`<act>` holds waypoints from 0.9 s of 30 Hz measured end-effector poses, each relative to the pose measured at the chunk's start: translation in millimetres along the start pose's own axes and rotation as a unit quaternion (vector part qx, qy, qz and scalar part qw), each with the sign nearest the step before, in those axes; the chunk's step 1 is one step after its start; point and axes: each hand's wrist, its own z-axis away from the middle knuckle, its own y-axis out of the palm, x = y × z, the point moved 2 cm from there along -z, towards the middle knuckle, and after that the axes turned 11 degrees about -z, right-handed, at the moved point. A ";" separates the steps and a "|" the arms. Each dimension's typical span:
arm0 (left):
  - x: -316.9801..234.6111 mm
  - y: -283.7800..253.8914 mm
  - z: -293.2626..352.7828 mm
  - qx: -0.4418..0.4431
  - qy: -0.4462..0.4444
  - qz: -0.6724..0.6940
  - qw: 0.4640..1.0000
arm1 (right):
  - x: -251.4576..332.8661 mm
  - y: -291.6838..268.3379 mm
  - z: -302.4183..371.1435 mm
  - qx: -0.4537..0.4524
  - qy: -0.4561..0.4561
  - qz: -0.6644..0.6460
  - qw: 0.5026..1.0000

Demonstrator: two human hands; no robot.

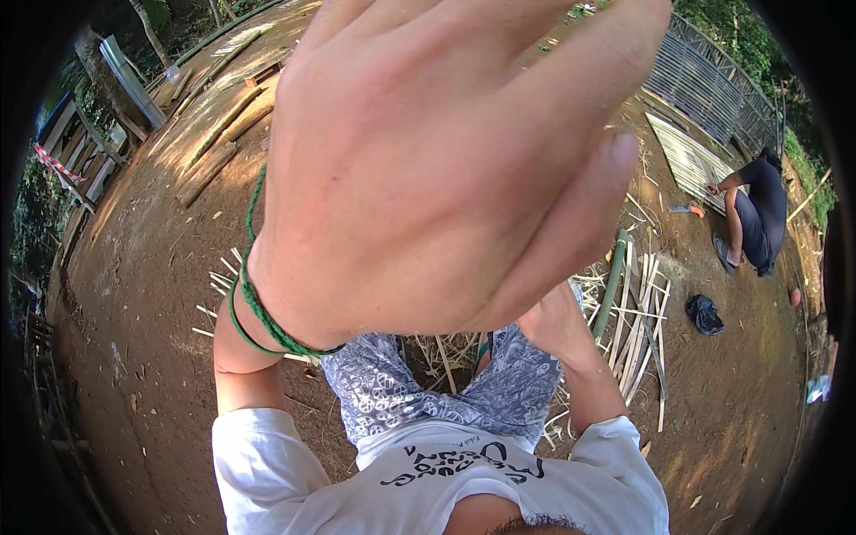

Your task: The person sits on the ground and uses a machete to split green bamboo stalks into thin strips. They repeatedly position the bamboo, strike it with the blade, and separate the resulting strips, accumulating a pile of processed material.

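Note:
My left hand (401, 178) is raised close in front of the view and fills its upper middle. Its back faces me, with a green cord bracelet (259, 316) round the wrist. The thumb stands off to the right and a gap shows between the fingers, whose tips run out past the top edge; nothing shows in them. Lower and farther off, my right hand (555, 323) is by my right knee. The left hand covers its fingers, so what it may hold is hidden. Near it lie split bamboo strips (637, 330) and a green bamboo pole (612, 283).
A person (758, 214) crouches at the right beside a slatted bamboo panel (691, 160) and an orange-handled tool (685, 209). A black plastic bag (704, 315) lies on the dirt floor. Logs (207, 174) rest at the far left, near a wooden structure (85, 152).

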 end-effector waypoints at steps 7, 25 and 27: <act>5.4 44.2 9.2 0.079 -0.094 -0.033 0.992 | -3.5 -6.7 -3.6 0.042 0.116 -0.053 0.991; 19.8 96.4 11.3 0.020 -0.026 -0.062 0.998 | -12.6 -16.2 -22.6 0.001 0.091 -0.032 0.995; 22.5 69.5 -7.8 0.034 -0.036 -0.044 0.998 | -9.7 -15.2 -25.0 0.000 0.092 -0.024 0.995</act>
